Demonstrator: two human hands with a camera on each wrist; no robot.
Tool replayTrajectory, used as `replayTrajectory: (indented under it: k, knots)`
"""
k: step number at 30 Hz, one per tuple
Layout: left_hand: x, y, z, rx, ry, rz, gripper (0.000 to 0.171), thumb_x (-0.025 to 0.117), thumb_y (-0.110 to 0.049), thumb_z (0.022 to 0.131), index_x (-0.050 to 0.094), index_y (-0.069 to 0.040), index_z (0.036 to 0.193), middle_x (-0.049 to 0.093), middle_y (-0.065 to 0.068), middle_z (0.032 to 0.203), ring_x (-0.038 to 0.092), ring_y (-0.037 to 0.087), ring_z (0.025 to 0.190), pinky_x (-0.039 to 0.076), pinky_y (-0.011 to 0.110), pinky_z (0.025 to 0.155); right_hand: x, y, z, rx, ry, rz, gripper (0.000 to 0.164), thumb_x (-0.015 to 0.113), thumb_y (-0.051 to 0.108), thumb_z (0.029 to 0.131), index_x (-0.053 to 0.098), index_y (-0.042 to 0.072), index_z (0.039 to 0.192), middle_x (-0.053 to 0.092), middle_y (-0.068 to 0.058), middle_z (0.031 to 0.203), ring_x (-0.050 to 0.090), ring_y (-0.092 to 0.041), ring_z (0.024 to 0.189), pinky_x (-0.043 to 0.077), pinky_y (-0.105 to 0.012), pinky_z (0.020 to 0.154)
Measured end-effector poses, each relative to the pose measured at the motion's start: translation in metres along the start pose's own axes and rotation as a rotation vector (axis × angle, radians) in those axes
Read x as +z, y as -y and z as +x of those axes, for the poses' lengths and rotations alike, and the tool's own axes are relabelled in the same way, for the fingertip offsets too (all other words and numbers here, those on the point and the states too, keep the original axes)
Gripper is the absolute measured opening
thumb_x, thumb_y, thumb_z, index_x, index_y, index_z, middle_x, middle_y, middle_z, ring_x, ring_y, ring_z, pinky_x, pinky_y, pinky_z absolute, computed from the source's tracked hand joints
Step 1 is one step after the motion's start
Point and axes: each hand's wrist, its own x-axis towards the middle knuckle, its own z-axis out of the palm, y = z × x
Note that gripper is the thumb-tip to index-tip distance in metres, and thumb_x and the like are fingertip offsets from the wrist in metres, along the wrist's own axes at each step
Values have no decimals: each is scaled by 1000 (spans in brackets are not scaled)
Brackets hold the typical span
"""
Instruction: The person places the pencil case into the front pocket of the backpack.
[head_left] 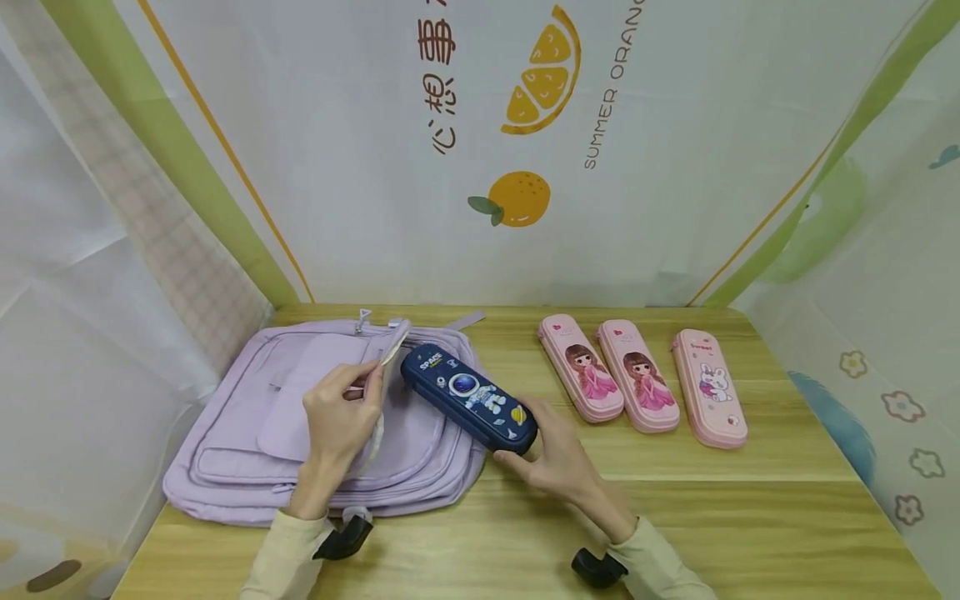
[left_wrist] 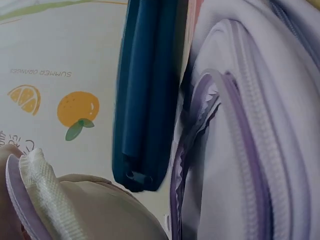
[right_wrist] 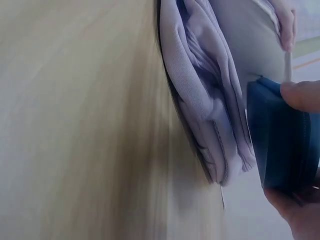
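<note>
A lavender backpack [head_left: 300, 417] lies flat at the left of the table, its front pocket unzipped. My left hand [head_left: 341, 412] pinches the edge of the pocket's flap and holds it up. In the left wrist view the pocket opening [left_wrist: 200, 150] gapes beside a dark blue pencil case [left_wrist: 147, 90]. That case, printed with an astronaut and "SPACE", is gripped at its near right end by my right hand [head_left: 555, 458]. Its far end is over the backpack, by the lifted flap. The right wrist view shows the thumb and fingers around the case [right_wrist: 280, 135].
On the right of the wooden table [head_left: 600, 517] lie two pink pencil cases with a doll print, one [head_left: 581, 367] beside the other [head_left: 637, 375]. Farther right is a pink case with a rabbit [head_left: 708, 387]. A printed curtain [head_left: 360, 167] hangs behind the table.
</note>
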Motion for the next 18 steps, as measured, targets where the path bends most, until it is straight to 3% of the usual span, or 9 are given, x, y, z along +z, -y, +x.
replayTrajectory:
  k: [9,13,18]
  knots:
    - [-7,-4,9,-57,-29,-36,10,76,2,83,81,-1,91,75,13,76,61,-9,71,50,1,63,-4,-4,10,-73,112,13,79,88,36,74,55,7,140,64,-8,131,62,-23,119,54,-48,102]
    - [-11,-6,13,-67,-46,-43,10,77,2,83,81,-2,91,76,12,77,60,-12,72,50,1,62,-6,-7,15,-126,170,37,81,89,33,74,54,4,140,65,-8,133,63,-23,120,55,-44,101]
    - [-12,-6,15,-84,-37,-47,11,78,3,82,81,-1,92,76,14,77,60,-14,73,50,1,63,1,-6,21,-131,224,69,79,88,34,74,54,5,140,64,-8,134,62,-22,120,56,-41,100]
